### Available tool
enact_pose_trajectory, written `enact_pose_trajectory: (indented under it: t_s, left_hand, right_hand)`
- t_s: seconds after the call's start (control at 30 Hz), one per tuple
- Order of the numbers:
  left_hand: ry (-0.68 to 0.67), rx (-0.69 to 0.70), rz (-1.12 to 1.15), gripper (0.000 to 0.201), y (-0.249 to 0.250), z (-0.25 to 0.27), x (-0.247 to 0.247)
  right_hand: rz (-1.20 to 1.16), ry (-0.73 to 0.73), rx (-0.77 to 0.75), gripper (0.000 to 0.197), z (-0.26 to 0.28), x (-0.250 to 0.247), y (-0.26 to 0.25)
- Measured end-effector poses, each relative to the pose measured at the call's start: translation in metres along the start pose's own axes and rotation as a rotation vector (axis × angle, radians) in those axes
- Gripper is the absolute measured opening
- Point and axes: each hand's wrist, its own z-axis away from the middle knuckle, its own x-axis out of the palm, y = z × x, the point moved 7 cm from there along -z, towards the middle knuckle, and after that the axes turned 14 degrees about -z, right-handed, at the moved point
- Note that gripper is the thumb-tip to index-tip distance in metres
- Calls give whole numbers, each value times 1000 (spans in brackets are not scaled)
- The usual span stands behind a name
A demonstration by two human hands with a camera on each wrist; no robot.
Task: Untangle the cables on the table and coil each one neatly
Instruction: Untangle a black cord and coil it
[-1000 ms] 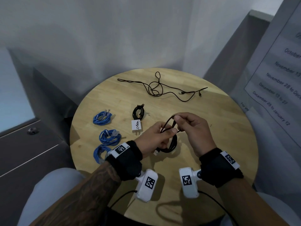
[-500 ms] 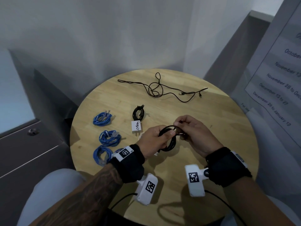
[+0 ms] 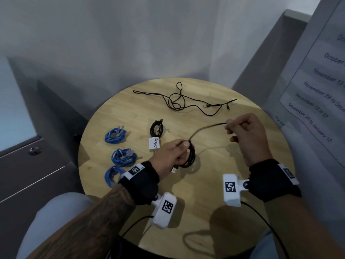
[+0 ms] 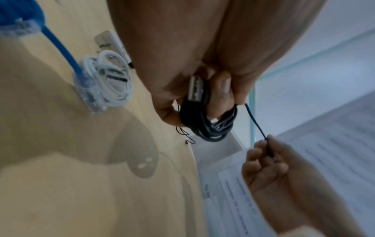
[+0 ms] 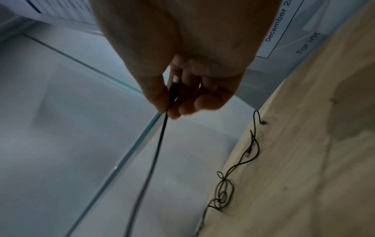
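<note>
Round wooden worktop (image 3: 233,165) below; my left hand (image 3: 171,154) grips the light, limp black cable (image 3: 191,156) coil above it, right hand (image 3: 244,135) pinches its stiffer plug end, best hold

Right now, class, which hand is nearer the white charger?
Left. The left hand holds the black coil right beside the white charger; the right hand is across the table, pinching the cable's end.

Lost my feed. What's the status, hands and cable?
Left hand grips black coil. Right hand pinches its free end, pulled out. Tangled cable untouched at far edge.
</note>
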Motion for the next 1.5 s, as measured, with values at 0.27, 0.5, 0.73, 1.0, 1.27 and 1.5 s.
enact_pose_trajectory:
  t_s: [0.27, 0.5, 0.73, 1.0, 1.27, 1.5]
  left_hand:
    - [7, 18, 278, 24, 14, -5, -6]
    - [-36, -57, 175, 25, 8, -1, -10]
    - [-144, -62, 186, 28, 11, 4, -3]
    - [-31, -33, 240, 23, 6, -1, -5]
    - [46, 5, 220, 33, 2, -2, -3]
    - [35, 51, 113, 27, 6, 0, 0]
  right_hand:
    - [267, -389, 68, 15, 33, 64, 48]
    - [-79, -249, 389, 15, 38, 61, 72]
    - [-116, -256, 417, 13, 39, 64, 72]
    - [-95, -427, 342, 90, 58, 87, 67]
    - [7, -226, 145, 20, 49, 73, 42]
    - [-18, -243, 98, 2, 37, 65, 37]
